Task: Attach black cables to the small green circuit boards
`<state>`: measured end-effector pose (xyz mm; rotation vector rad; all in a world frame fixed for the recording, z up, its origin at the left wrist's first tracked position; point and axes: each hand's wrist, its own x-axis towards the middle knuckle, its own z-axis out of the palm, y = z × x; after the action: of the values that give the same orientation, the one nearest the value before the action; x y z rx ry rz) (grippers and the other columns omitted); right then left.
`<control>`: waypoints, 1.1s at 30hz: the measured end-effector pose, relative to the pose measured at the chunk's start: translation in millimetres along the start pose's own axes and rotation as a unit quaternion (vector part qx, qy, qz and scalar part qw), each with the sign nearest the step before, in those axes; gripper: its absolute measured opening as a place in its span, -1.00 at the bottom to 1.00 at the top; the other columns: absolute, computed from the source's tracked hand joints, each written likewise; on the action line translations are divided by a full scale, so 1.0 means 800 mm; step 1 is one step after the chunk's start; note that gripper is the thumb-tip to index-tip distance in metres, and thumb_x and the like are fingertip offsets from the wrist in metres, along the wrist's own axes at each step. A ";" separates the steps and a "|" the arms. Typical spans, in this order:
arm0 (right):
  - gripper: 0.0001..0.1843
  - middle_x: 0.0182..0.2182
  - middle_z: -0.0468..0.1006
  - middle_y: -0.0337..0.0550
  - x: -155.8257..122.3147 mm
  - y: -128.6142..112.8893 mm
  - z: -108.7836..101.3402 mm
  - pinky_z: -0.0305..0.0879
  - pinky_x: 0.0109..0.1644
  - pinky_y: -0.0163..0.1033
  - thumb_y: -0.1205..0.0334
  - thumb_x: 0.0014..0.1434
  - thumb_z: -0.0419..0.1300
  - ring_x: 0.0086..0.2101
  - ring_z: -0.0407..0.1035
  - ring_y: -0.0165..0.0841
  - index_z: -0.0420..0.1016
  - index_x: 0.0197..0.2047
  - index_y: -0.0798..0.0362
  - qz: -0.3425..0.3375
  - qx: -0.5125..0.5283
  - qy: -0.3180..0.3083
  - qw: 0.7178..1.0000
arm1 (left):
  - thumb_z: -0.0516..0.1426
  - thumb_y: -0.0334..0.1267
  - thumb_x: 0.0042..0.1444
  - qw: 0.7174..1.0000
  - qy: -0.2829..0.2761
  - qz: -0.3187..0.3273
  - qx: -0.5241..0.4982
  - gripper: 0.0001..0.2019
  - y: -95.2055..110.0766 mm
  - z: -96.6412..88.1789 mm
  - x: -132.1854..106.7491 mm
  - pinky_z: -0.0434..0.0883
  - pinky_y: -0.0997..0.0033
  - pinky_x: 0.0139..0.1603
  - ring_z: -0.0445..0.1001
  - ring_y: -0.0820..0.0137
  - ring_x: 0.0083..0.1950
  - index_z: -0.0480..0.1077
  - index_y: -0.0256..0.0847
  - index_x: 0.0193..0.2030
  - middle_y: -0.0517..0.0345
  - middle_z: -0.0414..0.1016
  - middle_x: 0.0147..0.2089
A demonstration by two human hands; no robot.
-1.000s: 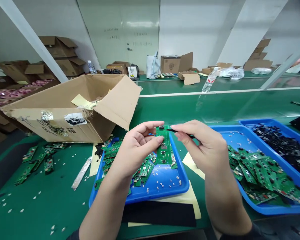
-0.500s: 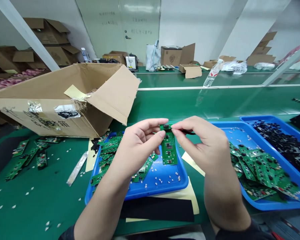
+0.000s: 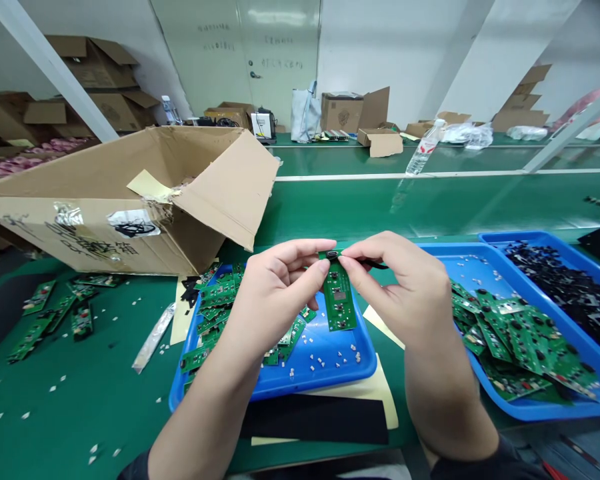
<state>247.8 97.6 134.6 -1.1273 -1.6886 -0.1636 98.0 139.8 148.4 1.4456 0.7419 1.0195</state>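
Above a shallow blue plastic tray point(image 3: 325, 383), the left hand point(image 3: 286, 283) pinched a green rectangular circuit board point(image 3: 340, 307) while the right hand point(image 3: 400, 280), its thumb and forefinger together at the board's edge, gripped a thin black item point(image 3: 377, 265), with piled green circuit boards point(image 3: 527, 340) right of that tray

The left forearm point(image 3: 213, 397) and right forearm point(image 3: 445, 393) slant inward from below. The left grip point(image 3: 273, 290) pinches, index finger point(image 3: 305, 247) stretched out above its thumb point(image 3: 307, 283), the other fingers point(image 3: 295, 271) curled. The right grip point(image 3: 405, 280) pinches right thumb point(image 3: 363, 277) to right index point(image 3: 367, 249), tips just beside the left thumb.
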 end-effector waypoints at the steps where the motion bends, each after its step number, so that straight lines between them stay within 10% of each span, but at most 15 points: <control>1: -0.90 -0.47 0.49 -0.23 0.000 0.000 0.001 0.32 -0.35 -0.34 0.43 0.16 0.16 -0.45 0.36 -0.46 0.45 -0.35 0.07 0.002 0.001 0.002 1.000 | 0.22 -0.40 -0.01 1.000 0.001 -0.001 -0.001 -0.81 0.000 0.000 0.000 0.38 0.71 -0.64 0.31 0.65 -0.62 0.54 -0.25 -0.21 0.21 0.51 -0.44; 33: -0.86 -0.42 0.52 -0.22 0.000 -0.004 0.001 0.34 -0.33 -0.29 0.45 0.17 0.13 -0.41 0.39 -0.43 0.43 -0.30 0.03 0.002 0.007 0.008 1.000 | 0.18 -0.32 0.04 0.997 0.039 0.046 0.048 -0.82 -0.006 0.003 -0.002 0.34 0.61 -0.57 0.45 0.51 -0.44 0.53 -0.21 -0.19 0.12 0.57 -0.32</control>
<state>244.9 96.0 135.8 -1.1148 -1.6705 -0.1576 100.0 137.6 143.8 1.5422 0.7956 1.1283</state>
